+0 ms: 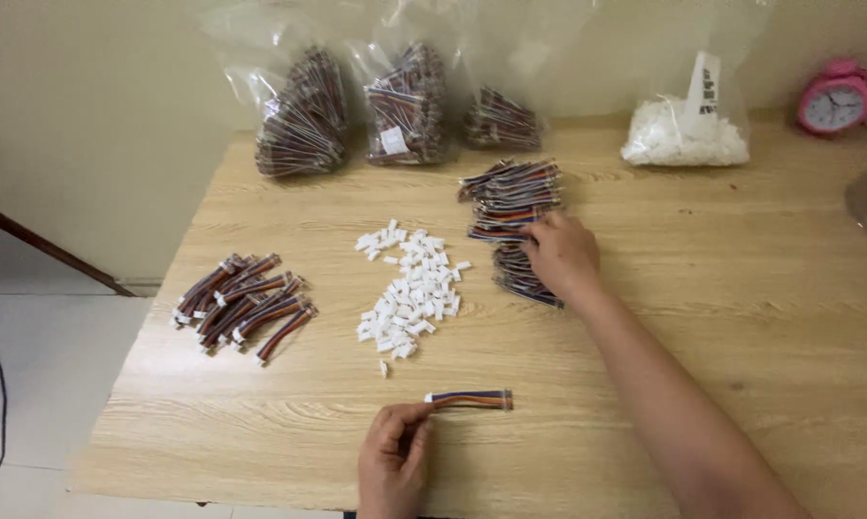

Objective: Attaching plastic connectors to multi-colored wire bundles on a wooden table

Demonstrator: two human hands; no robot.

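My left hand (393, 461) is at the near edge of the wooden table (645, 317), pinching one end of a short multicoloured wire bundle (472, 398) that lies flat on the wood. My right hand (563, 255) reaches out over a stack of loose wire bundles (510, 197), its fingers resting on them; whether it grips one is hidden. A scatter of small white plastic connectors (409, 288) lies between the two hands.
A pile of wire bundles with white ends (246, 303) sits at the left. Three clear bags of wire bundles (400, 106) and a bag of white connectors (685, 135) line the back. A pink alarm clock (837, 101) stands at the far right.
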